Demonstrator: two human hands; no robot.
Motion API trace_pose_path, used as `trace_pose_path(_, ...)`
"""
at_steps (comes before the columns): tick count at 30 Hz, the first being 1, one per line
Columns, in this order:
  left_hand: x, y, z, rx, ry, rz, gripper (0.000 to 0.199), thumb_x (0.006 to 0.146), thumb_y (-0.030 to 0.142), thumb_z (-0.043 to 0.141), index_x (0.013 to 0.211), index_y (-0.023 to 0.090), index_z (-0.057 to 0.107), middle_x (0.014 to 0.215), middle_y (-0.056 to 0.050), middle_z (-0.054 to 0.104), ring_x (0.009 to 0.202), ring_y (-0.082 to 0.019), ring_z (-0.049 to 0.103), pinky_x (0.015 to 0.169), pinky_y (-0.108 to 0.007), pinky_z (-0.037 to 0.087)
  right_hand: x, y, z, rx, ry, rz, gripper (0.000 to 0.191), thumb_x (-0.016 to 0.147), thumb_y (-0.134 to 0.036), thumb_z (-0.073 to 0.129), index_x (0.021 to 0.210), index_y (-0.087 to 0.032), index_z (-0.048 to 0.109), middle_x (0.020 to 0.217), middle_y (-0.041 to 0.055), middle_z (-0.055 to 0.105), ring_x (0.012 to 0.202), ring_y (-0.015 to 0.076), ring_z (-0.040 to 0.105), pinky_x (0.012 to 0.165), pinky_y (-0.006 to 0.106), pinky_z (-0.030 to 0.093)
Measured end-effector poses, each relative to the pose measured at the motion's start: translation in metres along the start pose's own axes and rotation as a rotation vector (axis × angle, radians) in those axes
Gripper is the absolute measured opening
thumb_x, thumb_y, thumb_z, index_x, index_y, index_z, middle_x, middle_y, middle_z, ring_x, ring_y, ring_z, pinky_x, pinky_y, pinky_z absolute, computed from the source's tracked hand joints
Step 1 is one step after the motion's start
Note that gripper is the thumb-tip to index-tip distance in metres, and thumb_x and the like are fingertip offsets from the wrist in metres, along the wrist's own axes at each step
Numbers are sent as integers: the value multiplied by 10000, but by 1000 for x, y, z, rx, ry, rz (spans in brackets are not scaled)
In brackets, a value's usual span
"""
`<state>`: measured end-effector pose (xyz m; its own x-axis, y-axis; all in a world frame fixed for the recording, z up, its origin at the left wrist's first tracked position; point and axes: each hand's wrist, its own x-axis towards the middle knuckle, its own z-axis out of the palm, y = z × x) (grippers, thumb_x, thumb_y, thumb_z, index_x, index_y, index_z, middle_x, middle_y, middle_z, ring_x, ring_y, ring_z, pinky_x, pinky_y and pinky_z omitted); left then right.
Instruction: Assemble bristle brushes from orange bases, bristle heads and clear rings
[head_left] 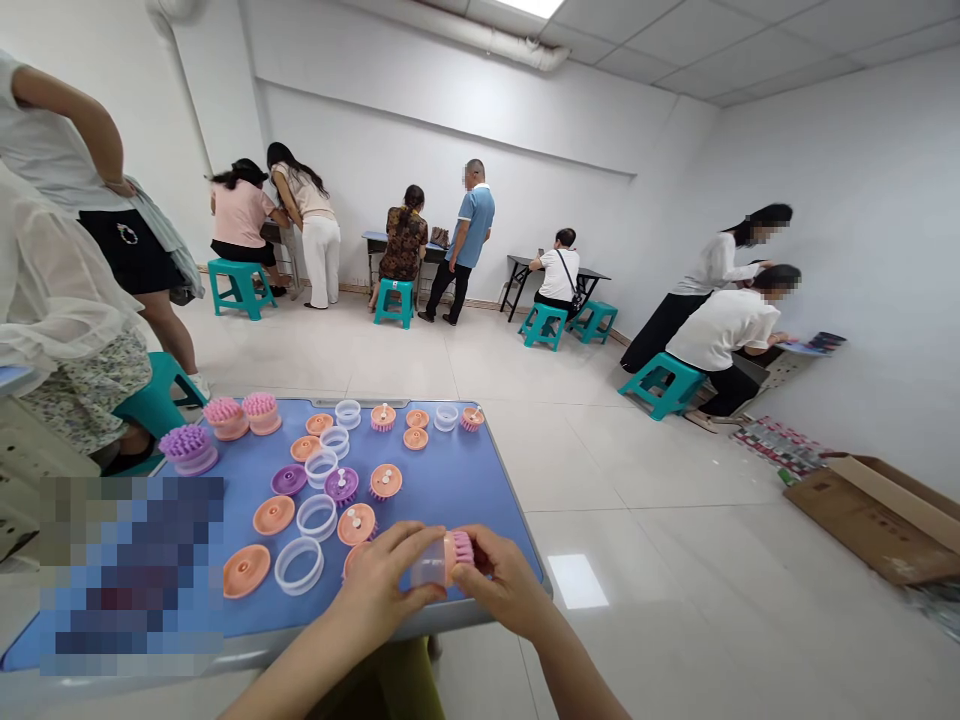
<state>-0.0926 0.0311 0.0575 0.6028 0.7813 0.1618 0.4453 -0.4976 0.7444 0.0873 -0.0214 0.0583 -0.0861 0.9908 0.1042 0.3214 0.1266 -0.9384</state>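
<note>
Over the front edge of the blue table, my left hand (pixel 379 585) is closed round a clear plastic ring (pixel 427 568) turned on its side. My right hand (pixel 501 580) grips an orange brush head with pink bristles (pixel 463 548), bristles facing right. Ring and brush head meet end to end between my hands; whether they are locked together I cannot tell. Left of my hands lie an orange cap (pixel 246 571), another clear ring (pixel 299 588) and an upturned brush head (pixel 356 523) with a white stem. One more orange piece is partly hidden behind my left hand.
Several more caps, rings and upturned heads lie in rows on the blue table (pixel 457 490). A purple scrub brush (pixel 189 452) and two pink ones (pixel 225 418) stand at its far left corner. A cardboard box (pixel 862 515) sits on the floor at right. Several people are around.
</note>
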Motion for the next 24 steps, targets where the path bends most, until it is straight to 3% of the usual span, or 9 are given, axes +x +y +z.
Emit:
trace_pose_path(4,-1,-4,2,58,18,40,445,705,240,664,1142,267,592,1083,-47,627,979,-221,595,833,-285,491,0,4,5,56,-30,50,312,876,-451,438,834,-178,584,574,-23,538,498,135,523,498,255,447)
trace_pose_path(6,-1,-7,3,63,51,45,430,717,229,657,1140,263,589,1074,-44,629,970,-213,599,827,-278,498,-1,4,5,86,-37,44,348,839,-477,510,1011,-182,579,756,27,608,659,170,591,599,283,493)
trace_pose_path(8,-1,-9,3,74,88,59,426,722,240,663,1141,261,585,1064,-45,632,962,-210,604,819,-276,509,-3,3,4,154,-53,20,509,774,-442,629,1208,-218,484,981,62,604,837,195,597,721,310,504)
trace_pose_path(10,-2,-11,4,105,123,113,429,724,251,669,1143,265,580,1055,-49,636,952,-210,613,810,-282,522,-3,3,4,210,-60,-16,565,744,-405,683,1238,-243,461,1031,57,587,861,185,588,744,302,499)
trace_pose_path(13,-3,-13,6,182,184,271,416,738,238,658,1145,263,574,1037,-57,640,926,-210,631,784,-296,542,1,6,6,215,-35,21,373,785,-468,623,1042,-199,588,773,4,592,594,117,557,548,230,463)
trace_pose_path(15,-3,-14,7,219,229,348,400,749,227,644,1141,261,572,1017,-59,645,900,-204,641,753,-289,553,3,9,7,218,-13,89,429,817,-564,521,925,-160,617,616,-25,546,439,82,484,428,200,387)
trace_pose_path(17,-3,-14,7,228,251,358,394,748,224,644,1134,259,571,999,-56,652,878,-198,647,736,-275,558,3,11,7,259,-15,108,553,821,-648,420,944,-145,617,586,-15,553,421,89,490,414,205,384)
trace_pose_path(21,-3,-14,6,235,241,276,446,706,205,685,1134,251,568,1006,-51,653,879,-201,650,746,-278,561,-1,12,4,404,-56,45,693,689,-572,680,1262,-252,457,1052,72,610,832,180,609,729,309,499)
trace_pose_path(24,-4,-11,8,269,211,272,495,684,189,706,1152,255,559,1022,-54,648,889,-204,648,746,-278,560,-2,10,6,428,-45,1,576,666,-422,771,1172,-272,539,1038,35,611,895,177,581,814,309,469)
